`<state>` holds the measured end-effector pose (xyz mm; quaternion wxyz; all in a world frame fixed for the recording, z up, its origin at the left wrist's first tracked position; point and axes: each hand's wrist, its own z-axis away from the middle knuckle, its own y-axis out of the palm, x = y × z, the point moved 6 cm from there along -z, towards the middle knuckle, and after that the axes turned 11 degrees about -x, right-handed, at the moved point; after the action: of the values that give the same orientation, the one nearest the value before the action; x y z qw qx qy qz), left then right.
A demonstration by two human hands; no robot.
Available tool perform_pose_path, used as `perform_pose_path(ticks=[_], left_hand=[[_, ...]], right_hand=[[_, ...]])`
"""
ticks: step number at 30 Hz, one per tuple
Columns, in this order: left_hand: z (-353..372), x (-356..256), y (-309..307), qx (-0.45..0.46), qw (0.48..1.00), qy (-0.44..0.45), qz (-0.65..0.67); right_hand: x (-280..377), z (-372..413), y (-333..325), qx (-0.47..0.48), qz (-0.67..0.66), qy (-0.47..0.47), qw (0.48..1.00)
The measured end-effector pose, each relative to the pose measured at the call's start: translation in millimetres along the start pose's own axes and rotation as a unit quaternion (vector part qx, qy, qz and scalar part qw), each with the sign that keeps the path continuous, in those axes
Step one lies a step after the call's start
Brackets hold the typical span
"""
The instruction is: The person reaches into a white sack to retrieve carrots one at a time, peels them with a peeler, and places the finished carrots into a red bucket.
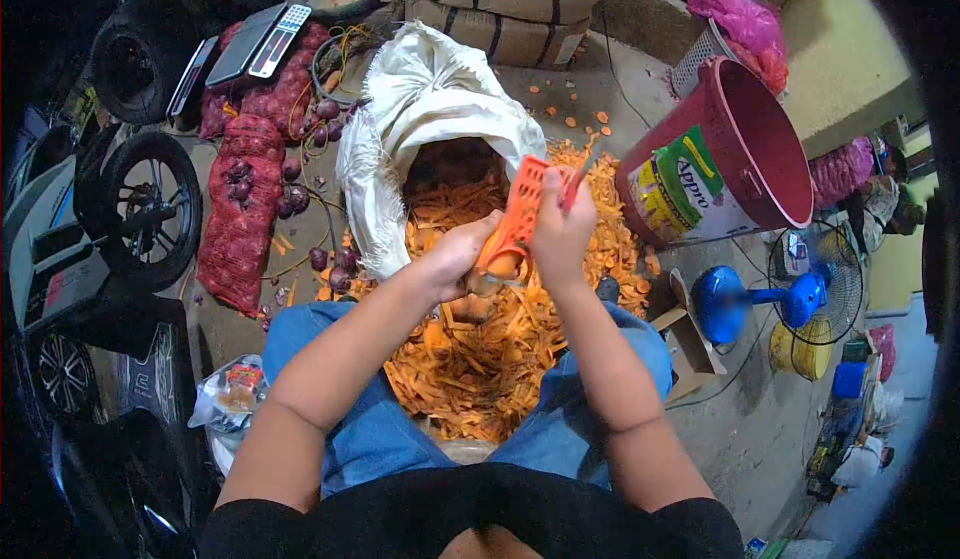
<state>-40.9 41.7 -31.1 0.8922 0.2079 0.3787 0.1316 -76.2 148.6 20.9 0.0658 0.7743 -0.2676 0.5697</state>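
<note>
Orange carrot stub [503, 261], gripped in the left hand [462, 257], probably wants steady strokes along the orange plastic grater [520, 209] clasped by the right hand [560, 231].

Grey concrete floor [760, 429], blue fan [790, 299], tyre [135, 54] alongside.

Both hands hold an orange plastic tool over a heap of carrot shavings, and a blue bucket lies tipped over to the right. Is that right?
Not quite. The head view shows the tipped bucket is red, not blue. The rest stands: the left hand and right hand hold the orange plastic tool over the heap of carrot shavings.
</note>
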Motion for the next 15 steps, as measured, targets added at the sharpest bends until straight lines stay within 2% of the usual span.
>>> perform_pose_path(ticks=[1,2,3,5,6,7,8,11,13,14,15], left_hand=[[0.2,1.6,-1.3,0.013,0.998,-0.006,-0.058],[0.9,3.5,-2.5,0.026,0.993,-0.012,-0.116],[6.5,6.1,0.3,0.053,0.992,-0.039,-0.108],[11.7,5.5,2.6,0.058,0.991,-0.045,-0.109],[13.2,6.0,2.9,0.062,0.991,-0.052,-0.109],[9.2,7.0,-0.5,0.063,0.991,-0.052,-0.11],[1.7,10.0,-5.6,0.069,0.993,-0.068,-0.072],[-2.0,9.0,-6.1,0.053,0.996,-0.076,0.004],[-12.0,8.1,-6.2,0.021,0.997,-0.041,0.054],[-14.0,10.7,-8.2,0.022,0.997,-0.041,0.054],[-11.1,11.3,-8.7,0.027,0.999,-0.038,0.0]], right_hand=[[-3.7,-7.7,-5.8,-0.035,-0.028,0.005,0.999],[-14.7,-26.8,-16.8,-0.113,-0.032,-0.022,0.993],[-29.0,-46.3,-31.2,-0.191,-0.034,-0.049,0.98],[-63.8,-68.4,-61.4,-0.266,-0.044,0.067,0.961],[-65.3,-72.1,-65.4,-0.268,-0.043,0.067,0.96],[-70.5,-74.6,-67.4,-0.271,-0.104,0.104,0.951],[-74.6,-76.2,-67.0,-0.271,-0.164,0.138,0.938],[-17.8,-42.5,-30.6,-0.165,-0.176,0.076,0.968],[-4.0,-12.7,-4.9,-0.025,-0.127,0.04,0.991],[-0.9,-6.8,-4.2,-0.026,-0.127,0.04,0.991],[5.7,-2.0,-2.1,-0.01,-0.048,0.009,0.999]])
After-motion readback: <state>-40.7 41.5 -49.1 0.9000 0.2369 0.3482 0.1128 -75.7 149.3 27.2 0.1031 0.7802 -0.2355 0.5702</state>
